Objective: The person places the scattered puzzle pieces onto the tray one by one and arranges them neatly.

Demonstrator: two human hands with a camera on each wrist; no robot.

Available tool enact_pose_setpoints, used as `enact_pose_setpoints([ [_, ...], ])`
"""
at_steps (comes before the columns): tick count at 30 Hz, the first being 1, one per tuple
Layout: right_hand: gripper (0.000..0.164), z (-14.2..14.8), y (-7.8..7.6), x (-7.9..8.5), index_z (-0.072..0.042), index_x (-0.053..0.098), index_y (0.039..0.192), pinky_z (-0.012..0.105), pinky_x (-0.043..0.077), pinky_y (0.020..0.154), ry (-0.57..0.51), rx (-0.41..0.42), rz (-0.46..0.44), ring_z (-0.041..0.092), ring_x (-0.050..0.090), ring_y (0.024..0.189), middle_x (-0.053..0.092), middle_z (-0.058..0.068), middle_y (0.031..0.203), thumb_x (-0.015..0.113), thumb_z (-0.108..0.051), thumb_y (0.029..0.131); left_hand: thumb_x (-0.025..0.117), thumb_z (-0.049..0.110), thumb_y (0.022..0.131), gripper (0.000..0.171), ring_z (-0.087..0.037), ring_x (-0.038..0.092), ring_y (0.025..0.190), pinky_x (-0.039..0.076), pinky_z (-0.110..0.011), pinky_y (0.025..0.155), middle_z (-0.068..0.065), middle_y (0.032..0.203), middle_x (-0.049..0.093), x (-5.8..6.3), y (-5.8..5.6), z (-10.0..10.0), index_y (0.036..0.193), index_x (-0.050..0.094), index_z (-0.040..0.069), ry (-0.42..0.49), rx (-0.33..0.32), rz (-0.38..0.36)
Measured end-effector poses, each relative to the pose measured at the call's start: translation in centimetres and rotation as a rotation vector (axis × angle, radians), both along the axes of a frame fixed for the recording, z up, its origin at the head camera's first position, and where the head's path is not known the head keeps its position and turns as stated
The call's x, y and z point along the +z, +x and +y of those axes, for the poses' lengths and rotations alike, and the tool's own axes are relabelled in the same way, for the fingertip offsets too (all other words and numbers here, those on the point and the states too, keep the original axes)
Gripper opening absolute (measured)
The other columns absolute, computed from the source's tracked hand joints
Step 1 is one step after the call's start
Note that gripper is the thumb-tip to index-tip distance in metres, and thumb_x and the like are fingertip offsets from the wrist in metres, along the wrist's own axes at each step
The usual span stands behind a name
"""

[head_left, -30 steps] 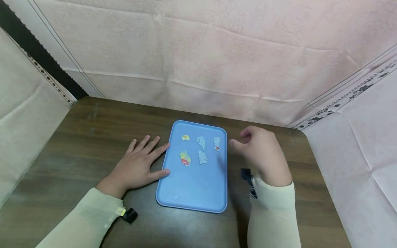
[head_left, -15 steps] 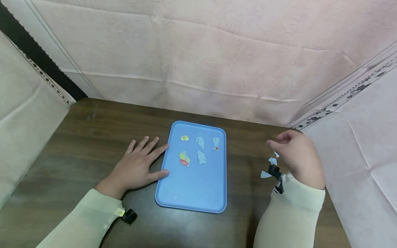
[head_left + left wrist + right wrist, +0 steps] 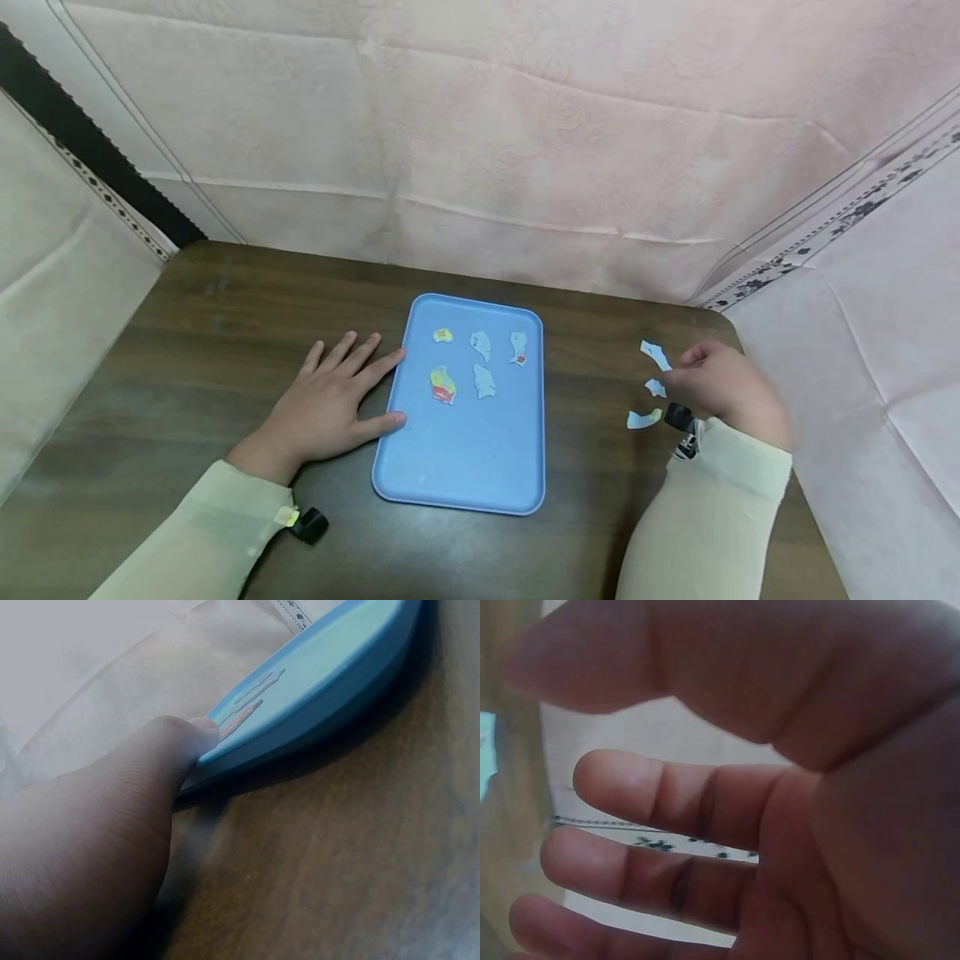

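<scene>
My left hand (image 3: 318, 408) lies spread on the table, its thumb and index fingertip at the left rim of a blue tray (image 3: 465, 462). In the left wrist view its thumb (image 3: 199, 731) touches the tray's rim. On the tray lie several flat, irregular puzzle pieces: a small yellow one (image 3: 442, 335), a yellow-and-red one (image 3: 442, 386) and pale blue ones (image 3: 484, 381). My right hand (image 3: 727, 387) is at the table's right side, beside three loose pale blue pieces (image 3: 655, 355). In the right wrist view its fingers (image 3: 622, 784) are loosely bent, with nothing visible between them and the thumb.
The brown wooden table (image 3: 247, 333) has pale patterned cloth (image 3: 487, 150) hanging behind it and at both sides. Black wrist cameras (image 3: 309, 527) sit on both cuffs.
My right hand has moved from beside the tray to the table's right side. Three loose pieces, hidden a second ago, now show beside it. The left hand stays at the tray.
</scene>
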State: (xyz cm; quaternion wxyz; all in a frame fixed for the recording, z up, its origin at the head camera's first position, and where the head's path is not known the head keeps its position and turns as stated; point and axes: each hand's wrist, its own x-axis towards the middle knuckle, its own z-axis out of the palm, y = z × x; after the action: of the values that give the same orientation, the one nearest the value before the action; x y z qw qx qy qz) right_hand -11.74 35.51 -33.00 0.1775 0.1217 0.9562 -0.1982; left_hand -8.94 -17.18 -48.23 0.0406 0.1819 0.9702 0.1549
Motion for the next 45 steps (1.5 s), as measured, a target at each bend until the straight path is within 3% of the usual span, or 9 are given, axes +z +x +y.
enact_pose_setpoints([
  [8, 0.044, 0.9, -1.8, -2.7, -0.004, 0.06, 0.127, 0.037, 0.054, 0.071, -0.017, 0.004, -0.086, 0.031, 0.065, 0.097, 0.07, 0.014, 0.109, 0.076, -0.036, 0.101, 0.048, 0.096, 0.097, 0.098, -0.045, 0.013, 0.176, 0.006, -0.081, 0.135, -0.007, 0.189, 0.022, 0.0, 0.1, 0.0, 0.179, 0.021, 0.049, 0.006, 0.003, -0.001],
  [9, 0.045, 1.8, -2.5, -3.9, -0.007, 0.061, 0.127, 0.038, 0.055, 0.072, -0.022, -0.012, -0.102, 0.032, 0.066, 0.099, 0.071, 0.013, 0.11, 0.079, -0.037, 0.1, 0.048, 0.096, 0.097, 0.098, -0.046, 0.013, 0.176, 0.006, -0.081, 0.135, -0.007, 0.189, 0.022, 0.0, 0.1, 0.0, 0.179, 0.021, 0.049, 0.006, 0.004, -0.001],
  [15, 0.032, 2.5, -3.6, -5.7, -0.006, 0.064, 0.121, 0.04, 0.056, 0.073, -0.101, -0.038, -0.147, 0.032, 0.067, 0.099, 0.072, 0.013, 0.106, 0.08, -0.024, 0.101, 0.047, 0.096, 0.097, 0.098, -0.045, 0.013, 0.177, 0.006, -0.081, 0.135, -0.007, 0.189, 0.023, 0.0, 0.1, -0.1, 0.179, 0.022, 0.049, 0.013, 0.002, 0.005],
  [16, 0.028, 1.7, -3.1, -4.9, -0.004, 0.063, 0.121, 0.039, 0.055, 0.074, -0.11, -0.024, -0.144, 0.031, 0.066, 0.097, 0.071, 0.013, 0.105, 0.077, -0.019, 0.102, 0.046, 0.097, 0.097, 0.098, -0.045, 0.013, 0.177, 0.006, -0.081, 0.135, -0.007, 0.189, 0.023, 0.0, 0.2, -0.1, 0.179, 0.022, 0.049, 0.014, 0.001, 0.006],
  [19, 0.025, 1.3, -3.0, -4.8, -0.004, 0.064, 0.122, 0.039, 0.054, 0.077, -0.092, -0.003, -0.145, 0.03, 0.065, 0.098, 0.071, 0.012, 0.105, 0.076, -0.015, 0.103, 0.046, 0.097, 0.097, 0.098, -0.044, 0.013, 0.177, 0.006, -0.081, 0.135, -0.006, 0.189, 0.023, 0.0, 0.2, -0.1, 0.179, 0.022, 0.049, 0.013, 0.001, 0.006],
  [28, 0.031, 1.6, -3.5, -5.6, -0.002, 0.066, 0.127, 0.039, 0.053, 0.078, -0.081, 0.02, -0.148, 0.031, 0.064, 0.098, 0.07, 0.015, 0.108, 0.077, -0.012, 0.101, 0.049, 0.095, 0.097, 0.098, -0.045, 0.013, 0.176, 0.006, -0.08, 0.136, -0.007, 0.189, 0.023, 0.3, 0.3, 0.0, 0.179, 0.023, 0.048, 0.005, 0.006, -0.004],
  [45, 0.019, 1.6, -3.7, -6.1, -0.006, 0.067, 0.118, 0.037, 0.05, 0.072, -0.082, 0.035, -0.116, 0.027, 0.063, 0.088, 0.067, 0.009, 0.098, 0.072, -0.017, 0.104, 0.049, 0.096, 0.097, 0.099, -0.045, 0.013, 0.177, 0.006, -0.08, 0.135, -0.007, 0.189, 0.022, 0.1, 0.2, 0.0, 0.179, 0.021, 0.049, 0.002, 0.009, -0.003],
])
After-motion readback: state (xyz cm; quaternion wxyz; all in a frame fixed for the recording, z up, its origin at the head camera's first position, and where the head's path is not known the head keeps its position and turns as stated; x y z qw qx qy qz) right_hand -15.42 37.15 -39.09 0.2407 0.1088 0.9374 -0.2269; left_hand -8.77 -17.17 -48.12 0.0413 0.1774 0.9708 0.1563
